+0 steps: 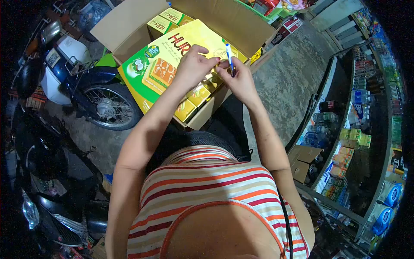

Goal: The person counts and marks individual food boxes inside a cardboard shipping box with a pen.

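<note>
I see a person in a close-fitting striped top (207,184) of white, orange, dark red and beige, its scooped neckline (231,202) edged in orange. A thin black cord (286,218) runs along the right side, and the legwear (234,115) is black.

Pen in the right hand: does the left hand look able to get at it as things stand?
Likely yes: the left hand is close by, and part of the pen sticks out of the right hand.
</note>
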`<state>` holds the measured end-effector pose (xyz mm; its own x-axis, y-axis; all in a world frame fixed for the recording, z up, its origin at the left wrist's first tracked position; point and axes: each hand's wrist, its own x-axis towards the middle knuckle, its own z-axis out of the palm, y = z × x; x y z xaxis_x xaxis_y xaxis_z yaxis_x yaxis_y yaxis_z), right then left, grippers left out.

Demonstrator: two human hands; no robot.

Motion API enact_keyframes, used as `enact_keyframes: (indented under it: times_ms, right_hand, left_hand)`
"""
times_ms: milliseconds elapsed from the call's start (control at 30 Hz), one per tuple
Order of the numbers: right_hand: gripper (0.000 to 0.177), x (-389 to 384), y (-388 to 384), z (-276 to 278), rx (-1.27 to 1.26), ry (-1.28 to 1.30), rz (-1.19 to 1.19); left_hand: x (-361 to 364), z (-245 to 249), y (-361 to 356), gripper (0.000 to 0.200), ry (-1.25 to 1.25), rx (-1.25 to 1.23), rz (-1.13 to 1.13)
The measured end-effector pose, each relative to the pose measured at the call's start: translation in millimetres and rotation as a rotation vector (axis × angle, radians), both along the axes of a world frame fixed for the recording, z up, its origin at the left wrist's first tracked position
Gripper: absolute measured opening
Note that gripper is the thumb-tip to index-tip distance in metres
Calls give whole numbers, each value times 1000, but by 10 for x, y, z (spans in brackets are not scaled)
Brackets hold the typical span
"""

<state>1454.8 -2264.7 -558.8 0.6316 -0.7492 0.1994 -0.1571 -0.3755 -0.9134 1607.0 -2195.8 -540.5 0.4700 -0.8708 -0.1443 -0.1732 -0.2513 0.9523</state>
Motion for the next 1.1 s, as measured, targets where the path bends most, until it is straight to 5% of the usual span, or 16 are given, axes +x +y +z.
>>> enact_keyframes:
  times_ms: [133, 267, 433, 700, 833, 900, 1100]
  right_hand:
    - [27, -135, 0, -35, 448, -340, -65]
    - [35, -216, -46, -30, 482, -541, -94]
    - [41, -318, -41, -27, 340, -469, -221]
    - [33, -371, 10, -112, 449, -677, -124]
    - [17, -328, 93, -182, 400, -567, -189]
    - [14, -316, 149, -201, -23, -291, -145]
    - [16, -168, 201, -250, -319, -321, -137]
  left_hand:
    - [106, -94, -123, 48, -151, 26, -120]
    - [-66, -23, -154, 50, -362, 78, -78]
    - [-266, 102, -142, 46, -580, 30, -53]
    - [-190, -27, -137, 32, -459, -36, 26]
    - [-71, -158, -170, 23, -429, -101, 29]
    - [-70, -161, -179, 20, -430, -120, 27]
    - [-73, 8, -136, 16, -521, -28, -25]
